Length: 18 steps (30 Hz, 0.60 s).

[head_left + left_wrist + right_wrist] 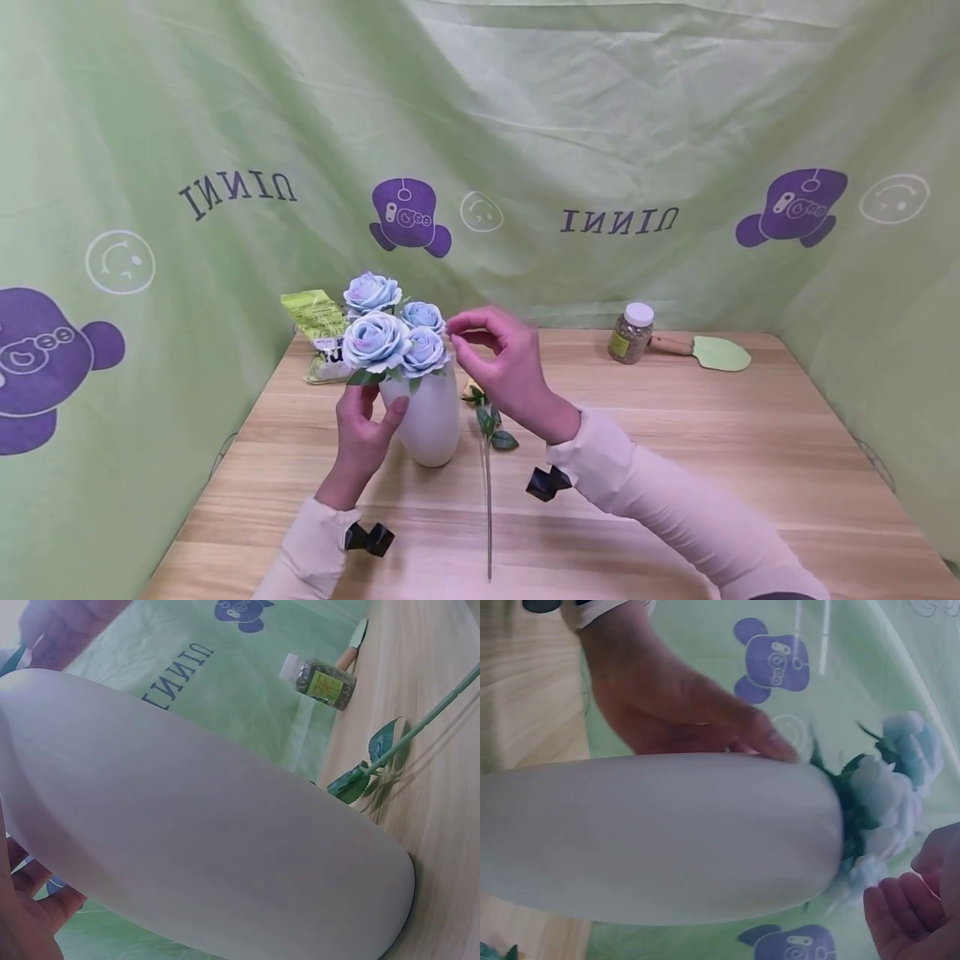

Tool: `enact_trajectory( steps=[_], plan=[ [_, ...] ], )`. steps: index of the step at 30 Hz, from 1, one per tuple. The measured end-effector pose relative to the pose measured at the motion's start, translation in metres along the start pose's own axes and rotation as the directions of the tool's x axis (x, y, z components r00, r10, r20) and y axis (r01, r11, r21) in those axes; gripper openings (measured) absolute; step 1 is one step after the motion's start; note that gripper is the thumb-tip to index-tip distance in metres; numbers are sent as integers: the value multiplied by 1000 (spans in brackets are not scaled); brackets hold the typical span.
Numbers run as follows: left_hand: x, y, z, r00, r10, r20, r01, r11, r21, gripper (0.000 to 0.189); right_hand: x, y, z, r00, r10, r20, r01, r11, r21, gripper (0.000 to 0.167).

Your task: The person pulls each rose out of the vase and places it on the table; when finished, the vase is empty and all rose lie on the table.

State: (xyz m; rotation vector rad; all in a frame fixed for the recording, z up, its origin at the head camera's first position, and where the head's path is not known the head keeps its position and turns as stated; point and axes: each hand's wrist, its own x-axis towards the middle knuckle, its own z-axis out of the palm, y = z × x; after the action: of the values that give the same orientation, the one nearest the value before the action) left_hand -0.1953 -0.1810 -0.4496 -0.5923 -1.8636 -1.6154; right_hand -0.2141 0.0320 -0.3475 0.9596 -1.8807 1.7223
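Note:
A tall white vase (431, 421) stands upright on the table, holding several light-blue artificial roses (375, 342) with green leaves. My left hand (363, 433) holds the vase from its left side near the rim; its thumb (769, 742) lies along the wall. At the right edge of the bunch, my right hand (502, 358) has thumb and forefinger brought together on the outer petals of a blue rose (423, 317). Right of the vase lies another flower stem (489, 500) with green leaves (504, 440); its yellowish bloom (472, 392) is partly hidden by my right hand.
A green and white bag (315, 321) stands behind the vase at the left. Farther right are a white-capped jar (632, 333) and a small trowel (720, 353) with a wooden handle. A green printed cloth (525, 150) hangs around the wooden table (637, 417).

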Motion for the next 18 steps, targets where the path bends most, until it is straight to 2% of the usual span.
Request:
enact_trajectory(
  steps=[4,8,18],
  plan=[
    [-1,-2,0,1000,1,3,-1,1000,1,64,-7,8,4,996,-83,40,87,988,-126,25],
    [-1,-4,-1,1000,12,8,-12,1000,-5,63,-11,9,8,983,-162,86,179,952,-247,35],
    [-2,-4,-1,1000,15,9,-15,1000,1,64,-16,8,13,974,-112,194,172,930,-325,61]
  ],
)
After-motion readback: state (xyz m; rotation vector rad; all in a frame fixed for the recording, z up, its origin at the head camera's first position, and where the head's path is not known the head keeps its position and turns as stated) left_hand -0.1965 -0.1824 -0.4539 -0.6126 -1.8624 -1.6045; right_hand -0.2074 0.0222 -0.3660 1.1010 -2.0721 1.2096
